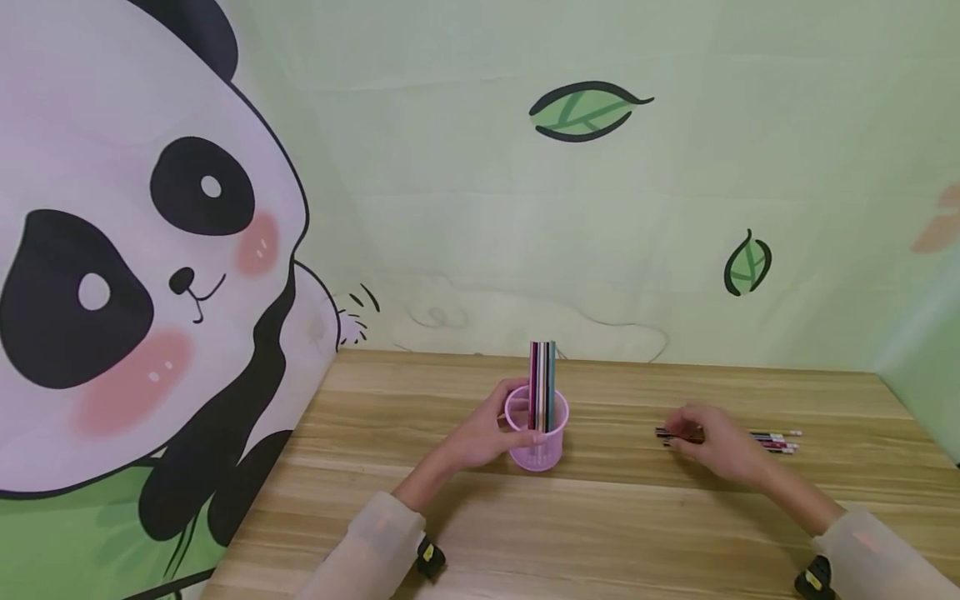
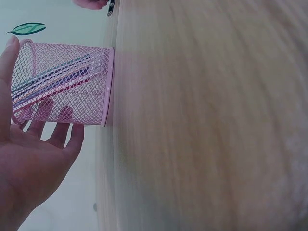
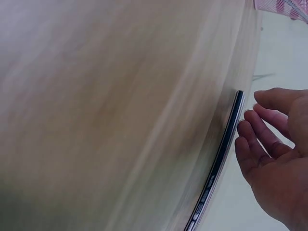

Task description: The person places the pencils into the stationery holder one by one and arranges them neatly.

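Left hand curved, right hand loosely bent, well apart.

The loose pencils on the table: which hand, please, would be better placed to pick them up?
Probably the right hand: it is close to the loose pencils, seemingly holding nothing, while the left hand grips the pink cup.

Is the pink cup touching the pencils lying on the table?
Apart. The head view shows a strip of bare tabletop between the pink cup and the near ends of the lying pencils.
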{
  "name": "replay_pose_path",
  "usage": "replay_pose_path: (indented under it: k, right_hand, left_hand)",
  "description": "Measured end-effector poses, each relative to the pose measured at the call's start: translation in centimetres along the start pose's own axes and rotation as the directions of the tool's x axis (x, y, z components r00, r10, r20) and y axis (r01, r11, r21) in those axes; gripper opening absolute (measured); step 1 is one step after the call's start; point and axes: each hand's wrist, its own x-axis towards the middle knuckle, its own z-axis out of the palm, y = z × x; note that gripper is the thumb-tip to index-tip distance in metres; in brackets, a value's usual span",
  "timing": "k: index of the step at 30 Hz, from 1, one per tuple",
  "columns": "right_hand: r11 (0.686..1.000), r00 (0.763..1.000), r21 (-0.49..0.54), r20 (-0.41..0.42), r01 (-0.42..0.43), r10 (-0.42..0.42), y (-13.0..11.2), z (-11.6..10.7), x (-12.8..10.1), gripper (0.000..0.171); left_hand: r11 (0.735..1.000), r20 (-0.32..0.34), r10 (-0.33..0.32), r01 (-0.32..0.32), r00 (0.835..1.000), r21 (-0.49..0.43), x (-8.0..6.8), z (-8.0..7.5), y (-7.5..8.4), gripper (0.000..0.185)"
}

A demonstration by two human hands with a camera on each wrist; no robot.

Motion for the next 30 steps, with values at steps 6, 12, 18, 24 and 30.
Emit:
replay_pose_path:
  k: [6,12,18,24,30]
  right_hand:
    - [0.998,1.0,-0.057,-0.003,0.002,-0.002,0.9,-0.2,-0.8,0.011]
    - [0.997,1.0,-0.066,-0.001,0.027,-0.027,1.3,0.0,-0.9,0.014]
    - [0.994,0.997,-0.075,0.035,0.077,-0.074,1.2,0.5,-0.7,0.016]
    - [0.99,0.992,-0.093,0.082,0.103,-0.096,0.9,0.5,-0.6,0.016]
    - [0.992,0.992,-0.085,0.094,0.095,-0.087,0.3,0.6,-0.4,0.017]
  left_hand:
    - [1.0,-0.001,-0.002,0.002,1.0,0.006,0.0,0.1,0.0,0.084]
    - [1.0,-0.004,-0.001,0.001,1.0,0.009,0.1,0.1,-0.1,0.083]
    - [1.0,0.003,0.005,-0.005,1.0,0.003,0.1,0.1,0.0,0.084]
    - [1.0,0.0,-0.005,0.005,1.0,0.006,0.1,0.1,0.0,0.083]
    - [1.0,-0.006,-0.013,0.013,1.0,0.002,0.0,0.1,-0.1,0.083]
